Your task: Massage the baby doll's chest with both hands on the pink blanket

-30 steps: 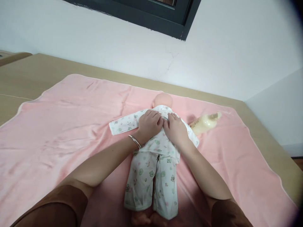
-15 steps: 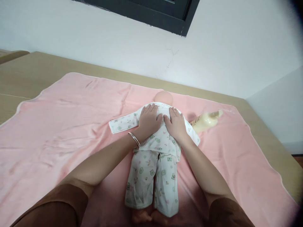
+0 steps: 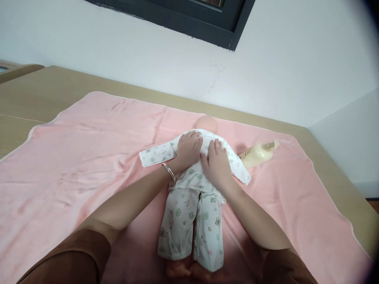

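The doll (image 3: 194,197), seemingly face down on the pink blanket (image 3: 89,150), looks light and soft in loose clothes, best gripped round the torso, where the left hand (image 3: 188,150) and right hand (image 3: 217,166) rest, fingers flat, clasping nothing.

Tan wooden bed (image 3: 44,90) carries a pink blanket (image 3: 89,157) (slightly rumpled).

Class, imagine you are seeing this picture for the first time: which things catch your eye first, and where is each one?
A baby doll in printed white pyjamas lies mid-way across a large pink blanket, head at the far end. The left hand and right hand rest flat, side by side, on its upper body, with a silver bangle on the left wrist. A cream bottle lies just right of the doll.
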